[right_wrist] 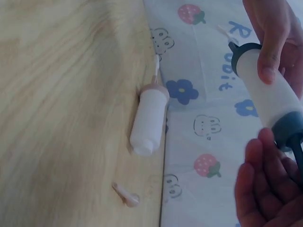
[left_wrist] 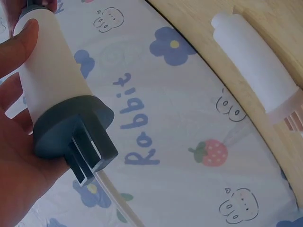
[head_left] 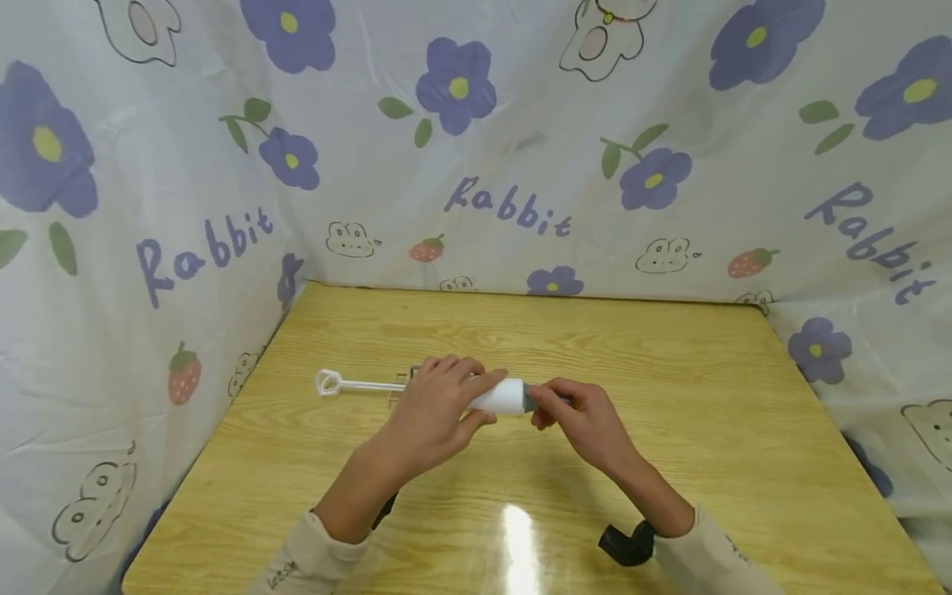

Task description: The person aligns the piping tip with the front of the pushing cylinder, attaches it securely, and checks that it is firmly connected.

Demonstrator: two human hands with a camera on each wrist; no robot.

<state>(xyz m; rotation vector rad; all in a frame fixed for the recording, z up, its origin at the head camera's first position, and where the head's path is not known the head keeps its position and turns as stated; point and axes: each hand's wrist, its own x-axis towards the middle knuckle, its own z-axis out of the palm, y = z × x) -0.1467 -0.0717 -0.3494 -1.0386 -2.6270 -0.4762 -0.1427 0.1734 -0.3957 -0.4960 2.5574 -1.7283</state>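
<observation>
My left hand (head_left: 435, 409) grips the white barrel (head_left: 502, 397) of an icing syringe, held level over the table. Its dark grey bracketed end cap (left_wrist: 71, 123) shows in the left wrist view, with a thin white plunger rod (head_left: 372, 386) running out of it. That rod ends in a ring handle (head_left: 327, 382) at the left. At the barrel's other end, my right hand (head_left: 583, 413) pinches the dark nozzle (right_wrist: 297, 153) between thumb and fingers. The dark cap (right_wrist: 289, 127) there sits against the barrel.
Below the hands, a second white syringe (right_wrist: 150, 120) with a beige cap lies on the wooden table (head_left: 706, 413); in the head view it is mostly hidden. A small beige nozzle (right_wrist: 125, 195) lies near it. Patterned cloth (head_left: 506, 149) walls the table's back and sides.
</observation>
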